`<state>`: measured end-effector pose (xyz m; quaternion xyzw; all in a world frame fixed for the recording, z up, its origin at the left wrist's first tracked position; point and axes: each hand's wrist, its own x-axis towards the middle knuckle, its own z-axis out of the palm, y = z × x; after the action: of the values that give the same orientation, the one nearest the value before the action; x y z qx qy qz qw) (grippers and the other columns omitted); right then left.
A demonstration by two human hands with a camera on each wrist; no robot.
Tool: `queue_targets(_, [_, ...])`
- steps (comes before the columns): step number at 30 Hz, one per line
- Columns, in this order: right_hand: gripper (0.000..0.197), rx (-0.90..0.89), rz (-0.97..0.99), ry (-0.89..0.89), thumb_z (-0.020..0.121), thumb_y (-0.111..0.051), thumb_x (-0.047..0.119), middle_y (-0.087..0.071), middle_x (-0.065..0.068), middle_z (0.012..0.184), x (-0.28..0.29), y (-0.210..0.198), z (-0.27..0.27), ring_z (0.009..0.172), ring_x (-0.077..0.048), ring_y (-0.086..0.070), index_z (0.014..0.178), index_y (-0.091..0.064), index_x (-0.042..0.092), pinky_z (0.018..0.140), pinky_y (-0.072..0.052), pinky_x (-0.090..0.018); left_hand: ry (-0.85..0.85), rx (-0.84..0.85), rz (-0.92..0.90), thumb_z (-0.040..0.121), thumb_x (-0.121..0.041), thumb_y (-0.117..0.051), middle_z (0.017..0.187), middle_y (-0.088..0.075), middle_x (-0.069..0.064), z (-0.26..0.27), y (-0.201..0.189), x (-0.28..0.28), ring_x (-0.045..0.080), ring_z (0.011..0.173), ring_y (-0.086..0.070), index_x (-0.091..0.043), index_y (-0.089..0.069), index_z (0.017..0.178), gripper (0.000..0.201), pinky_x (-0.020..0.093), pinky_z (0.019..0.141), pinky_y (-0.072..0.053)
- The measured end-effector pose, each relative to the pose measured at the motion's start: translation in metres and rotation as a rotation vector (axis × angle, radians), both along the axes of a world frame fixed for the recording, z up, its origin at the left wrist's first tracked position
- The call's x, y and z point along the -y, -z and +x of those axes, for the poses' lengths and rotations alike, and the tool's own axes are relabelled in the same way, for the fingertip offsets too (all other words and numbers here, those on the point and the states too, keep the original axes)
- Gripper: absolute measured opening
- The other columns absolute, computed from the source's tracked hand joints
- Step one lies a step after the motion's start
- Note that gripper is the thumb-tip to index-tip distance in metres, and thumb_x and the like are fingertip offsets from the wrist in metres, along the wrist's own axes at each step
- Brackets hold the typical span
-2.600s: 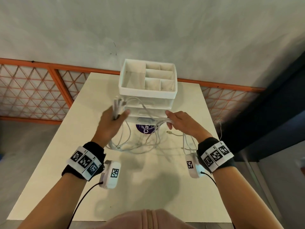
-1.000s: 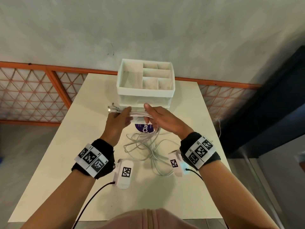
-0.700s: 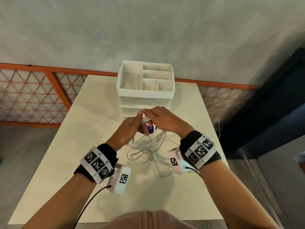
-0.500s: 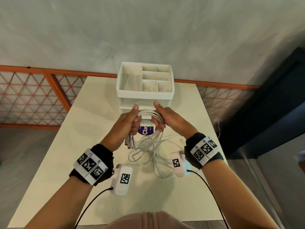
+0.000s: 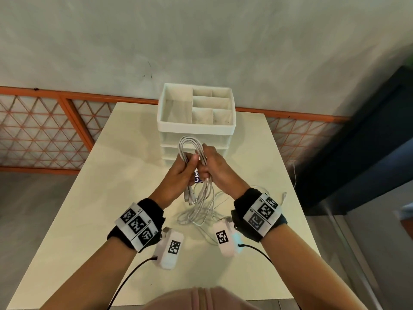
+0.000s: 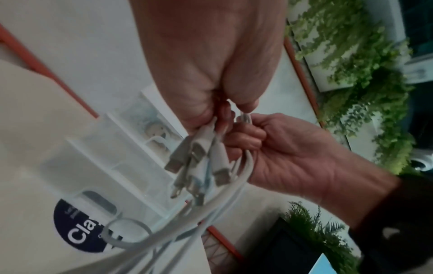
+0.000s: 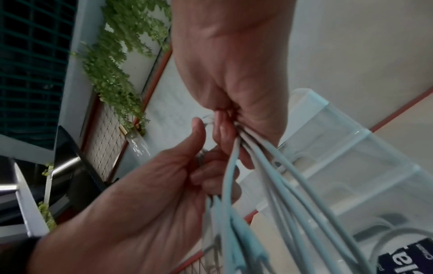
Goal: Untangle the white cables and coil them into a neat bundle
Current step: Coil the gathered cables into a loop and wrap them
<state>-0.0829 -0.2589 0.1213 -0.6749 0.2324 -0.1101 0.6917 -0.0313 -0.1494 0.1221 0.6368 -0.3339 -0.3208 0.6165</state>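
Note:
Several white cables rise as one folded loop above both fists, in front of the organizer. My left hand grips one side of the loop, and the plug ends hang below it; the left wrist view shows those plugs bunched under the fist. My right hand grips the other side, its fingers curled round the strands. Loose cable slack trails down onto the table between my wrists. One connector end lies on the table to the right.
A white compartment organizer on clear drawers stands at the table's far middle, just behind my hands. A round dark sticker lies on the table under the cables. An orange lattice fence runs behind the table.
The hands, once apart with cables stretched between them, have come together. The cables now stand folded in an upright loop, lifted higher, with less slack on the table.

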Motion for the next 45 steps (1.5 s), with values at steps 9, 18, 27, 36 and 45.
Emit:
queue_targets(9, [0.041, -0.133, 0.01, -0.172, 0.102, -0.024, 0.025, -0.038, -0.003, 0.053, 0.004, -0.004, -0.004, 0.044, -0.01, -0.041, 0.078, -0.052, 0.008, 0.054, -0.042, -0.027, 0.018, 0.03, -0.036, 0.1, -0.014, -0.043, 0.067, -0.053, 0.013, 0.008, 0.011, 0.004, 0.005, 0.047, -0.054, 0.001, -0.058, 0.089, 0.024, 0.011, 0.049, -0.043])
queue_targets(18, [0.042, -0.232, -0.28, -0.429, 0.099, -0.034, 0.05, -0.041, 0.001, 0.056, 0.005, -0.006, -0.024, 0.049, -0.014, -0.047, 0.087, -0.053, 0.014, 0.068, -0.049, -0.03, -0.385, 0.089, -0.105, 0.101, -0.032, -0.04, 0.058, -0.04, 0.007, 0.037, 0.009, 0.003, 0.008, 0.033, -0.039, -0.002, -0.048, 0.092, 0.032, 0.021, 0.03, -0.038])
queue_targets(27, [0.056, -0.255, -0.388, -0.606, 0.1, -0.019, 0.054, -0.026, 0.002, 0.062, -0.009, -0.007, -0.017, 0.052, -0.012, -0.025, 0.101, -0.058, 0.014, 0.05, -0.027, -0.019, -0.472, -0.045, -0.176, 0.103, -0.028, -0.032, 0.061, -0.049, -0.003, 0.045, 0.007, 0.01, 0.003, 0.045, -0.048, -0.015, -0.039, 0.079, 0.029, 0.017, 0.04, -0.038])
queue_targets(36, [0.04, -0.309, -0.339, -0.567, 0.103, -0.033, 0.034, -0.034, 0.008, 0.061, 0.029, -0.005, -0.051, 0.053, -0.005, -0.032, 0.106, -0.061, 0.005, 0.055, -0.031, -0.019, -0.437, -0.085, -0.291, 0.104, -0.023, -0.031, 0.048, -0.037, -0.013, 0.065, 0.006, -0.002, 0.005, 0.043, -0.036, -0.016, -0.034, 0.071, 0.034, 0.017, 0.047, -0.035])
queue_targets(45, [0.017, -0.122, -0.744, -0.397, 0.087, -0.066, 0.018, -0.068, -0.005, 0.066, 0.037, -0.06, -0.034, 0.058, -0.002, -0.057, 0.1, -0.073, 0.01, 0.061, -0.043, -0.012, -0.062, -0.028, -0.127, 0.103, -0.021, -0.034, 0.059, -0.027, -0.003, 0.039, -0.006, 0.012, 0.007, 0.049, -0.027, -0.017, -0.036, 0.073, 0.03, 0.015, 0.046, -0.032])
